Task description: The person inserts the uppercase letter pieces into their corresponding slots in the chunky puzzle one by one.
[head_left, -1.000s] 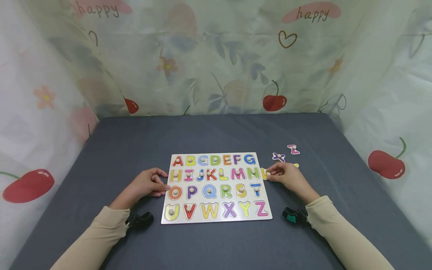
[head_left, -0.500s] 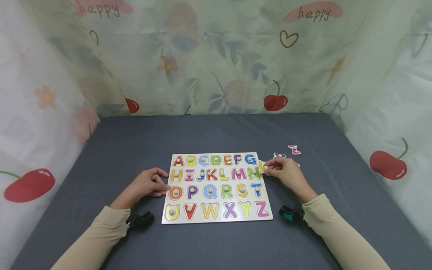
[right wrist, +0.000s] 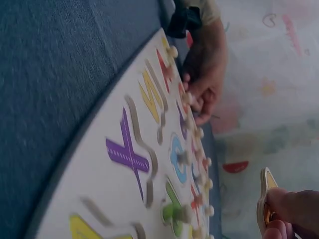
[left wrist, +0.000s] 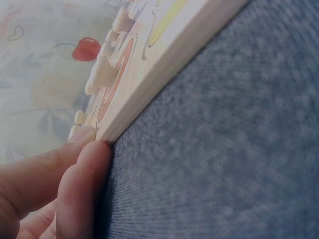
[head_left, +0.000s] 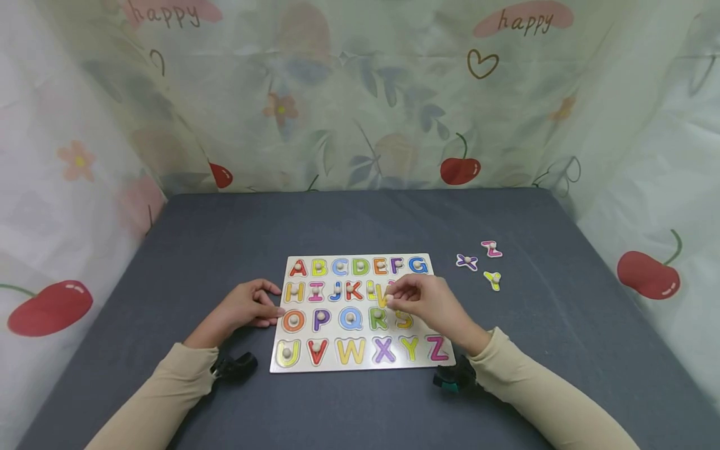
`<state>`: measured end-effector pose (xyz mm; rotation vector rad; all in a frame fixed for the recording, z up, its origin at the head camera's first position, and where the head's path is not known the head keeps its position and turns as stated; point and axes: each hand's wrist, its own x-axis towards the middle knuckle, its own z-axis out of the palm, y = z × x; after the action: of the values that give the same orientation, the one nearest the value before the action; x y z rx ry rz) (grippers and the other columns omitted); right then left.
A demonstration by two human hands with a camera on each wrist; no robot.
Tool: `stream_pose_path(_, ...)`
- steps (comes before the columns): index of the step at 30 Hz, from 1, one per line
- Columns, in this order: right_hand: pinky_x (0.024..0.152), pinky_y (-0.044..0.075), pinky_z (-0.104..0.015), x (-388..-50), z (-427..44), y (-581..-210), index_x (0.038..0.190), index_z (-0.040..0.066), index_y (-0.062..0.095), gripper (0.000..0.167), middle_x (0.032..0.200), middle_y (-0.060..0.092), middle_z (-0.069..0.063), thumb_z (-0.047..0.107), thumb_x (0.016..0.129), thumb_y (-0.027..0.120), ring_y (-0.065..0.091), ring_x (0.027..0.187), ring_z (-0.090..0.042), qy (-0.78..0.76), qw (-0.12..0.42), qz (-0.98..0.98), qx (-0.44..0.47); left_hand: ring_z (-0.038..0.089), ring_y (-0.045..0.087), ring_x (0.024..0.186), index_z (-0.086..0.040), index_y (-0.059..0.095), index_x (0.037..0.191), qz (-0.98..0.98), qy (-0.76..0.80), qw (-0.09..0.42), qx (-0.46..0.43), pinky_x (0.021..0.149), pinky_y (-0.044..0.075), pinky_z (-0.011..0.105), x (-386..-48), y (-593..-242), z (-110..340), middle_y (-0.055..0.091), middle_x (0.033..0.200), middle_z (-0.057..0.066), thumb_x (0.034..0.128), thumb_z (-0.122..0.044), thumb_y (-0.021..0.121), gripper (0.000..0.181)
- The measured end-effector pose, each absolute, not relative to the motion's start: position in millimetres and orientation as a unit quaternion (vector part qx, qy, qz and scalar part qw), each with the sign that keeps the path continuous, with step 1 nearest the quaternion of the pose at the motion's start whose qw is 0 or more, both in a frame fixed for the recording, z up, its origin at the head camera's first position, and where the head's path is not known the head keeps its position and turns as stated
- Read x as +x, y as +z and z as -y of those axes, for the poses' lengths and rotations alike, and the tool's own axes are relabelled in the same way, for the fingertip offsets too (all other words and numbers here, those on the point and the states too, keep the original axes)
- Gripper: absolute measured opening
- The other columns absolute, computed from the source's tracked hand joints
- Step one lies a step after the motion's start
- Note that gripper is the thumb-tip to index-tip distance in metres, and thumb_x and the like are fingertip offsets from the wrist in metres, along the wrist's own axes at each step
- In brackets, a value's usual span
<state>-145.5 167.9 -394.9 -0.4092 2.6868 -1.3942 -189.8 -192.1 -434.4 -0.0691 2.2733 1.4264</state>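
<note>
A wooden alphabet puzzle board (head_left: 360, 365) lies flat on the table, most of its letters seated with round knobs upward. My left hand (head_left: 247, 305) grips its left edge; in the left wrist view the thumb (left wrist: 55, 162) is on the upper edge and a finger against the side. My right hand (head_left: 430, 303) pinches a yellow letter W puzzle piece (head_left: 382, 296) by its knob, held over the middle of the board. The right wrist view shows the piece (right wrist: 264, 199) raised off the board. The W, X, Y and Z recesses in the bottom row hold no pieces.
Loose X (head_left: 467, 262), Y (head_left: 492, 280) and Z (head_left: 491, 249) pieces lie on the dark table (head_left: 360, 219) right of the board. A patterned curtain (head_left: 360, 94) hangs behind the table and along its sides.
My right hand has carried the W piece leftward from the board's right edge to over its middle, uncovering the loose X and Y pieces. My left hand has stayed at the board's edge.
</note>
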Motion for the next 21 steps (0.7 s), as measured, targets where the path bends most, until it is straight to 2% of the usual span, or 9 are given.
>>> stream_pose_path(11, 0.059, 0.052, -0.021, -123, -126, -411, 0.087, 0.013, 0.072, 0.008, 0.073, 0.065, 0.007, 0.011, 0.081, 0.078, 0.058, 0.065, -0.004, -0.433, 0.109, -0.864, -0.233, 0.009, 0.064, 0.06, 0.001, 0.049, 0.122, -0.83, 0.51, 0.226, -0.026, 0.053, 0.055, 0.024, -190, -435, 191, 0.061, 0.073, 0.002, 0.0791, -0.013, 0.081, 0.055)
stream_pose_path(21, 0.054, 0.046, -0.018, -115, -112, -422, 0.081, 0.014, 0.073, 0.006, 0.065, 0.062, 0.011, 0.011, 0.081, 0.077, 0.054, 0.059, 0.001, -0.384, 0.134, -0.878, -0.254, 0.009, 0.064, 0.06, 0.001, 0.049, 0.123, -0.832, 0.506, 0.226, -0.031, 0.054, 0.055, 0.024, -190, -436, 191, 0.06, 0.074, 0.003, 0.0792, -0.013, 0.081, 0.055)
